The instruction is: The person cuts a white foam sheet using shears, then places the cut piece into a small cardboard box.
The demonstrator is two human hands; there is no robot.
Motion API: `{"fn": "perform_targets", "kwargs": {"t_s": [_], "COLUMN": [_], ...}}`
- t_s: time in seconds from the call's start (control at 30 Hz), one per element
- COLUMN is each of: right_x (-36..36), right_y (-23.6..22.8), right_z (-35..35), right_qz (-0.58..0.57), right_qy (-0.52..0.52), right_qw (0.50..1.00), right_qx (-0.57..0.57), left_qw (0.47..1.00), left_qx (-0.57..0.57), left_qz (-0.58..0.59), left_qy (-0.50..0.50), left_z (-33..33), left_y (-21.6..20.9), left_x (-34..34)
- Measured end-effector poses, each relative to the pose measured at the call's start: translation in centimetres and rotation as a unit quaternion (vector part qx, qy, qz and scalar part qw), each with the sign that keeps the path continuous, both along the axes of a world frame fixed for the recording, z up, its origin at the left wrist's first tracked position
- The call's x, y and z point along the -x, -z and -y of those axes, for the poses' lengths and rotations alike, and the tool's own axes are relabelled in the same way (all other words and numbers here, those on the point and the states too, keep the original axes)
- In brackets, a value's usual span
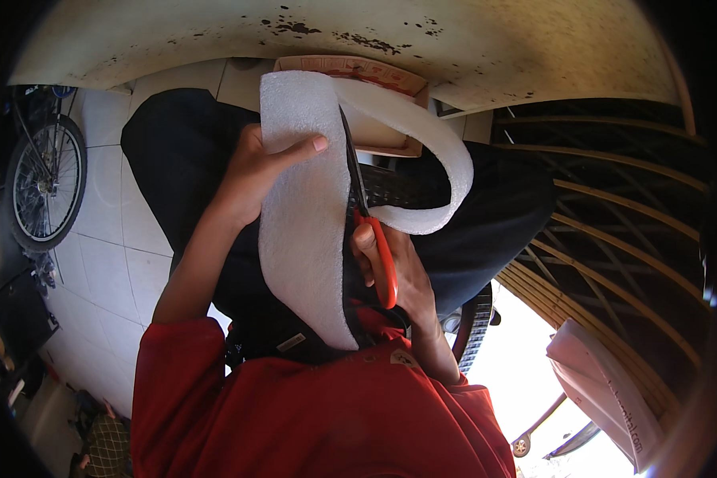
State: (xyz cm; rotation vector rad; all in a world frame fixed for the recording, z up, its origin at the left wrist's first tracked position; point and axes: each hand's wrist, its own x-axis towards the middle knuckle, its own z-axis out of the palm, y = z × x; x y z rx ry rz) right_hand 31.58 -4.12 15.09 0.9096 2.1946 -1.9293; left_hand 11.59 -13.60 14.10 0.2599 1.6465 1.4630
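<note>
My left hand (251, 179) grips a long white foam sheet (303, 215) near its upper part, thumb lying flat on the face and fingers behind it. In my right hand (406, 275) is a pair of scissors (386, 263) with orange-red handles. Their dark blades point away from me along the sheet's right edge. A narrow foam strip (454, 159) loops out to the right from the sheet's top and curls back near the scissors' pivot. The sheet's lower end hangs close to my red shirt.
Beyond my knees stands a shallow cardboard box (417, 145), beneath a stained pale surface (494, 48). A bicycle wheel (52, 183) is at the left on the tiled floor (99, 259). A folding metal gate (613, 207) and a pale bag (597, 382) are at the right. A person (103, 442) shows lower left.
</note>
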Motion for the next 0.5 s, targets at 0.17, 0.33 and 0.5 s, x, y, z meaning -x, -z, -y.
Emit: {"fn": "perform_targets", "kwargs": {"t_s": [0.17, 0.33, 0.5], "right_x": [0.9, 2.6, 5.1], "right_y": [-1.4, -0.7, 1.1], "right_z": [-0.7, -1.4, -3.2], "right_qz": [0.060, 0.049, 0.049], "right_qy": [0.014, 0.069, 0.058], "right_qw": [0.996, 0.990, 0.993], "right_qx": [0.058, 0.117, 0.093], "left_qw": [1.000, 0.998, 0.997], "left_qx": [0.002, -0.043, 0.009], "left_qz": [0.011, 0.010, 0.060], "left_qy": [0.023, 0.048, 0.038], "left_z": [0.3, -0.1, -1.2], "left_y": [0.2, 0.4, 1.4], "left_x": [-0.7, -1.2, 0.0]}}
